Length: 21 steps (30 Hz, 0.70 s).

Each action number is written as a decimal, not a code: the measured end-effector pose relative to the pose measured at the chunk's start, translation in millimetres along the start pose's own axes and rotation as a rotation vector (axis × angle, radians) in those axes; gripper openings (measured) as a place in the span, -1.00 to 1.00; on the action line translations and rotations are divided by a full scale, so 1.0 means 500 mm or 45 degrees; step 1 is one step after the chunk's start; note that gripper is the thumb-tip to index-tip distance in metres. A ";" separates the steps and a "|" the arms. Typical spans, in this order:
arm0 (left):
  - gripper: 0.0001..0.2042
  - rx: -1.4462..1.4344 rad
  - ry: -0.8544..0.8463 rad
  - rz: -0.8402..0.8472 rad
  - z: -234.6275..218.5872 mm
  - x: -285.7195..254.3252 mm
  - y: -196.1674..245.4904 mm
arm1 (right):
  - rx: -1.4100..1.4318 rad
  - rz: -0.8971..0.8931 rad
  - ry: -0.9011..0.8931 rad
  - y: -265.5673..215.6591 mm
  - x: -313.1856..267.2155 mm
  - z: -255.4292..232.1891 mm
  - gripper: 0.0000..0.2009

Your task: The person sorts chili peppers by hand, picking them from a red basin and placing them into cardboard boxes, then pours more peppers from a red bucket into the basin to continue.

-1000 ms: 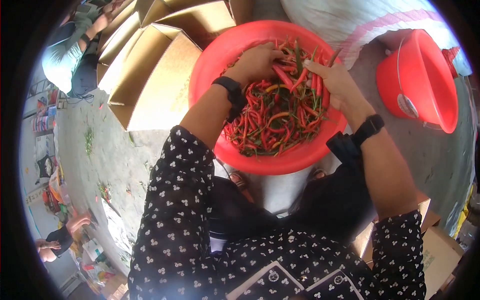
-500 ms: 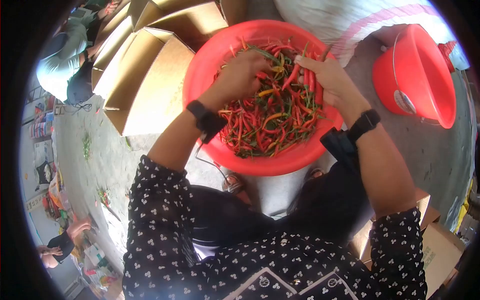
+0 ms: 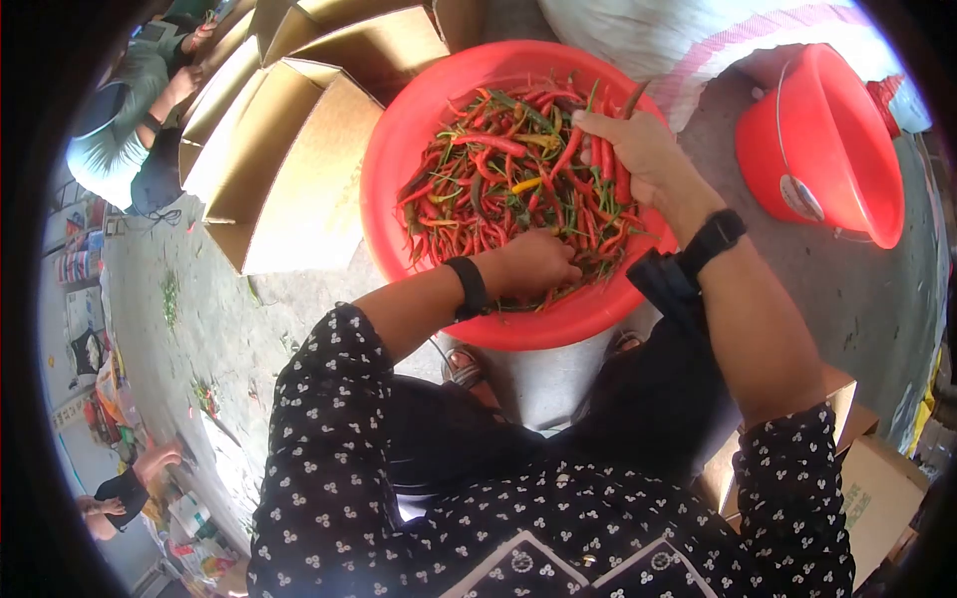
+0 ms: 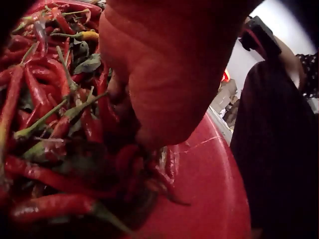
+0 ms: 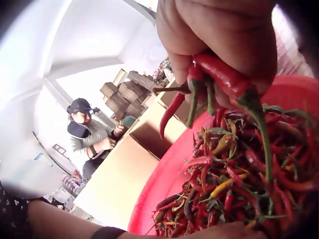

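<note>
A wide red basin [image 3: 394, 110] stands before me, heaped with red chili peppers [image 3: 469, 209], a few yellow and green ones among them. At its right side my right hand [image 3: 653, 164] grips several red chili peppers [image 5: 224, 77], their green stems poking out past the fingers in the right wrist view. My left hand [image 3: 535, 265] is down in the pile at the near side of the basin, knuckles up and fingers bent. In the left wrist view its fingertips are hidden among chilies, so I cannot tell whether it pinches one.
Open cardboard boxes [image 3: 309, 169] stand left of the basin. To the right is a red bucket [image 3: 788, 149] with a wire handle, beside a large white sack [image 3: 648, 45]. Another person [image 5: 89, 134] in a cap sits beyond the boxes. A cardboard carton [image 3: 877, 498] lies at my right.
My left hand has come from the far part of the pile, across its left side, down to the near edge. My right hand keeps its grip on the chili peppers at the right side.
</note>
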State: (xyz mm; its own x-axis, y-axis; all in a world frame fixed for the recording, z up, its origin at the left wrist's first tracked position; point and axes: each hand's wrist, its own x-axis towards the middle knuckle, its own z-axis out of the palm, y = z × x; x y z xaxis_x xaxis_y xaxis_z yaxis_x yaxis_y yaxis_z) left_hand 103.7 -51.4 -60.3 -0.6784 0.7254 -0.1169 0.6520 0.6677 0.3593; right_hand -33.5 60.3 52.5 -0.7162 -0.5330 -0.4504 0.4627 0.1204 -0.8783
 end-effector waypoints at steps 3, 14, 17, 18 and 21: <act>-0.81 -0.108 0.020 -0.073 -0.039 -0.005 -0.013 | -0.036 0.042 -0.029 0.008 0.004 -0.007 -0.79; -0.92 -0.183 0.359 0.001 -0.036 -0.004 0.007 | 0.021 0.000 -0.029 0.001 -0.003 -0.010 -0.78; -0.92 -0.026 0.217 0.165 -0.012 0.003 0.020 | 0.022 0.005 -0.035 -0.005 -0.011 -0.005 -0.78; -0.92 0.029 0.174 0.108 -0.012 0.005 0.022 | 0.020 0.005 -0.031 -0.005 -0.012 -0.008 -0.78; -0.91 -0.046 0.164 -0.001 -0.031 -0.003 -0.014 | -0.003 0.005 -0.041 -0.001 -0.011 -0.011 -0.78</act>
State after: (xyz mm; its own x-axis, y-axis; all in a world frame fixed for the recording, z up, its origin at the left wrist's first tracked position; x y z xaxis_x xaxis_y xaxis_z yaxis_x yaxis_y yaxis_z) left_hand 94.7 -59.6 -48.1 -0.7186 0.6955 0.0019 0.6401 0.6603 0.3928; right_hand -32.6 67.6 54.8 -0.6970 -0.5594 -0.4486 0.4644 0.1245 -0.8768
